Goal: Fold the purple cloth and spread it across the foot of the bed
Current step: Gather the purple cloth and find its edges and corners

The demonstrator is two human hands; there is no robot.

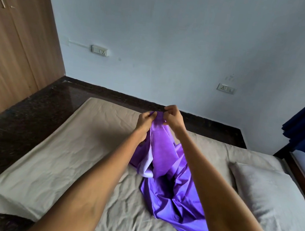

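Here both arms reach out over the bed (79,144), and the left hand (145,122) and right hand (174,119) sit close together, fingers pinched shut on the top edge of the purple cloth (173,187). The cloth hangs from that grip and bunches in loose folds on the grey sheet, left of a grey pillow (265,194) at the right.

Cloth (173,185) on bed (61,161), pillow (265,192) right, wardrobe (13,40) left
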